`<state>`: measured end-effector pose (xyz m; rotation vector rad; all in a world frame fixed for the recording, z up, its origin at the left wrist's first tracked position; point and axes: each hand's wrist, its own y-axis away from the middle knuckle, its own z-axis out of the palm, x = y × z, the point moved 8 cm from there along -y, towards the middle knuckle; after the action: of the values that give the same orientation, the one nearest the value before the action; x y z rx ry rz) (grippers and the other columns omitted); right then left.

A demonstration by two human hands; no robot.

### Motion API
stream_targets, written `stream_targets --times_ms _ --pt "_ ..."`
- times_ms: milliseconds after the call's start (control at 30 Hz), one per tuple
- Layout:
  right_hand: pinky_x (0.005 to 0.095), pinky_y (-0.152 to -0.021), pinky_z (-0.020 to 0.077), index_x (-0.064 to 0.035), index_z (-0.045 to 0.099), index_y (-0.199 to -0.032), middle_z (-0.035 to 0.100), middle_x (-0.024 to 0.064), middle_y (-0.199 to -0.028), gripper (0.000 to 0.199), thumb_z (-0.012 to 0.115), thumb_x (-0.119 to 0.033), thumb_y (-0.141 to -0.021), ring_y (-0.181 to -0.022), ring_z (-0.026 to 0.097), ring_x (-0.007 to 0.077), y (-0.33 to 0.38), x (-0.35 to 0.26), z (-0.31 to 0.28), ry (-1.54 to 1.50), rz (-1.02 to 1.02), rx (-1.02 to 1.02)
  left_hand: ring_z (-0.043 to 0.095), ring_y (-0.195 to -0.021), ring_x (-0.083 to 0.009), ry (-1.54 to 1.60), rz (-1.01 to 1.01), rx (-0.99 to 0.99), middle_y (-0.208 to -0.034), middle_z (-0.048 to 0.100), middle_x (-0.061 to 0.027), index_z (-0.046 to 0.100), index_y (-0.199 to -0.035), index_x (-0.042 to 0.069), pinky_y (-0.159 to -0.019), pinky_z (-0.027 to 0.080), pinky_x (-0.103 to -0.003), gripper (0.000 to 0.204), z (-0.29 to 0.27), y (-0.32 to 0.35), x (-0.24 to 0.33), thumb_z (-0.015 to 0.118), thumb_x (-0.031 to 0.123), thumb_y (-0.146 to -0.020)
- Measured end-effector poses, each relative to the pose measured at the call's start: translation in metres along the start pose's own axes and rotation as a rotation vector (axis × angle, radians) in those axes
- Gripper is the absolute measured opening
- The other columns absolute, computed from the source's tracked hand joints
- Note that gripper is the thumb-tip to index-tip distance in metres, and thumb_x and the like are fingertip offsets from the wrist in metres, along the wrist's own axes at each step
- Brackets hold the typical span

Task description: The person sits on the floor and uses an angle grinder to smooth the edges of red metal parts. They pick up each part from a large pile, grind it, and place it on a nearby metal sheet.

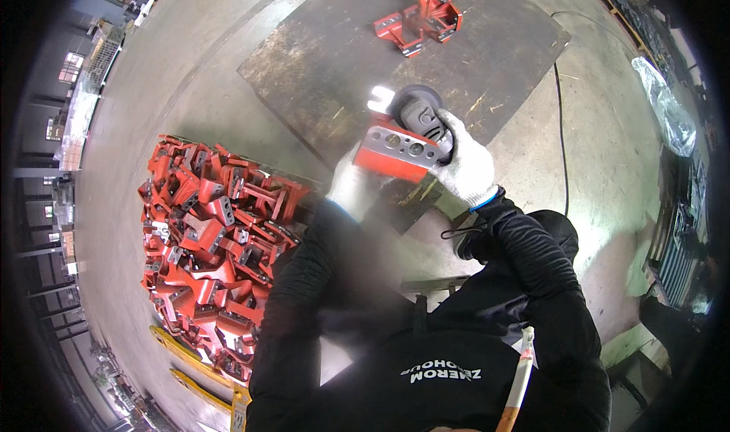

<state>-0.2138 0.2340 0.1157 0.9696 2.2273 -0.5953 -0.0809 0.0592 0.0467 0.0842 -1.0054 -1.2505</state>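
Our fingers on the right hand [465,167] are closed around the dark body of an angle grinder [420,111], which lies at about 1 o'clock from the red metal bracket [397,153]. Our left hand [351,189], in a white glove too, holds this bracket from its 7 o'clock side; the fingers are behind the part, so we cannot tell exactly how they curl. The bracket has a grey face with round holes and is lifted above the dark steel plate [319,59] on the floor. At 12 o'clock on the plate we see two more red brackets [420,20]. At 9 o'clock from our hands lies a big pile of red brackets [209,242]. A black cable [563,128] runs over the concrete at 3 o'clock.
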Motion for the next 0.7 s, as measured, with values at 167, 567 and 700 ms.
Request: stream_targets --times_ms 167,567,700 --pt "0.0449 -0.088 0.0601 -0.0184 0.045 -0.154 0.072 0.0209 -0.121 0.09 0.086 -0.028 -0.075 -0.105 0.073 0.0397 0.001 -0.005 0.0 0.012 0.029 -0.018 0.067 -0.119 -0.0306 0.021 0.029 -0.05 -0.13 0.067 -0.0142 0.059 -0.135 0.004 -0.097 0.06 -0.048 0.034 0.001 0.001 0.008 0.052 0.025 -0.109" --pt "0.0443 -0.089 0.0604 -0.0184 0.05 -0.151 0.072 0.0188 -0.125 0.088 0.089 -0.025 -0.073 -0.107 0.073 0.0392 0.002 -0.002 -0.004 0.085 0.035 -0.023 0.066 -0.121 -0.0339 0.018 0.006 -0.066 -0.134 0.065 -0.0168 0.056 -0.14 0.003 -0.103 0.058 -0.05 0.039 0.008 0.006 0.005 0.046 0.027 -0.11" --pt "0.0442 -0.091 0.0602 -0.0194 0.05 -0.151 0.07 0.0159 -0.131 0.089 0.088 -0.023 -0.071 -0.108 0.072 0.0386 0.003 -0.001 -0.003 0.11 -0.005 -0.018 0.066 -0.121 -0.0343 -0.024 0.007 -0.052 -0.135 0.064 -0.0171 0.055 -0.14 0.002 -0.102 0.058 -0.05 0.039 0.011 0.004 0.002 0.045 0.027 -0.111"
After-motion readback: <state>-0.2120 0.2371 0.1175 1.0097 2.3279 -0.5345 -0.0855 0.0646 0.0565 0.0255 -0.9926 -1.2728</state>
